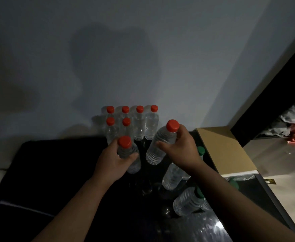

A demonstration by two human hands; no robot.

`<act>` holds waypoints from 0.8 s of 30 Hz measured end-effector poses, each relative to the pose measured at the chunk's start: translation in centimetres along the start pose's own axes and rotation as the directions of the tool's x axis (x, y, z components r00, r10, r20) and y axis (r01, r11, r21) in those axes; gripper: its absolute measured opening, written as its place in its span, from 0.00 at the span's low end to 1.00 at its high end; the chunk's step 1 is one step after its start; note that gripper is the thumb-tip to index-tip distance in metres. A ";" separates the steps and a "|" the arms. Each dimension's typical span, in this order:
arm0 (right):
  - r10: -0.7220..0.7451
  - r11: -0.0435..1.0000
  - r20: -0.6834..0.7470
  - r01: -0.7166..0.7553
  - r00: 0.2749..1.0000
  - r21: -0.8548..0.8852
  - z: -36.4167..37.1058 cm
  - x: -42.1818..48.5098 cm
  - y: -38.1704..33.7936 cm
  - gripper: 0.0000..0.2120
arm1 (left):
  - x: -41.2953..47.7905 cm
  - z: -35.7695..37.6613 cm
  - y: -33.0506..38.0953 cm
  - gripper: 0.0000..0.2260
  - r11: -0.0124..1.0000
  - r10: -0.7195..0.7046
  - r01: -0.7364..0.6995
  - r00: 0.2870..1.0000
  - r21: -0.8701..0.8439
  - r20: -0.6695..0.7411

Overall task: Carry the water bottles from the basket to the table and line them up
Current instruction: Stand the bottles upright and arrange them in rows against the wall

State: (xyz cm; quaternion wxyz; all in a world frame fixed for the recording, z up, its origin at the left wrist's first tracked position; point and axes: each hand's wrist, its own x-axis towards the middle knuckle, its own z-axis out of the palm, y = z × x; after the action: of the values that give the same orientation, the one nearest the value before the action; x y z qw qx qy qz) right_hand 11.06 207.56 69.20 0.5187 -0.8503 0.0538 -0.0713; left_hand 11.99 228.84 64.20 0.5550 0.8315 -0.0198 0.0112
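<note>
Several clear water bottles with red caps [139,123] stand in two rows on the black table [59,163] against the wall. My left hand [113,161] grips a red-capped bottle [129,154] round its upper body, just in front of the rows. My right hand [181,147] holds a second red-capped bottle [159,144], tilted, to the right of the first. Below my right arm, green-capped bottles [185,201] lie or lean on the dark surface; another clear bottle [171,177] is partly hidden by my wrist.
A brown cardboard box [225,151] stands at the table's right edge. Beyond it is a shelf with crumpled cloth [293,126]. A grey wall rises right behind the bottle rows. The scene is dim. Shiny plastic wrap [204,229] shows at the bottom.
</note>
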 end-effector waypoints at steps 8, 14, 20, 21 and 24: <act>-0.068 0.992 0.095 0.078 0.993 -0.103 -3.0 5.0 0.4 0.24 | 5.1 4.1 2.1 0.16 0.991 0.083 -0.091 0.993 0.095 0.085; -0.058 0.973 0.244 0.110 0.968 -0.202 -4.1 9.6 2.8 0.23 | 9.2 6.1 3.2 0.14 0.977 0.142 -0.161 0.980 0.139 0.139; 0.013 0.967 0.321 0.069 0.947 -0.244 -3.4 13.2 5.9 0.25 | 12.6 7.4 3.0 0.17 0.922 0.142 -0.190 0.977 0.338 0.162; 0.020 0.967 0.339 0.069 0.940 -0.246 -3.1 13.7 6.3 0.25 | 13.2 7.5 2.9 0.18 0.906 0.121 -0.181 0.977 0.382 0.176; 0.036 0.971 0.375 0.057 0.926 -0.234 -2.1 14.7 7.4 0.24 | 14.3 7.5 2.9 0.19 0.815 0.085 -0.186 0.975 0.549 0.204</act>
State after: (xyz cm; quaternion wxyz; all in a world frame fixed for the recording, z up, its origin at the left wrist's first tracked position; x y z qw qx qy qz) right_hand 25.06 199.86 64.51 0.4123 -0.9048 -0.0431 0.0975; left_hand 26.13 220.49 64.57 0.2785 0.9525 -0.1221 -0.0149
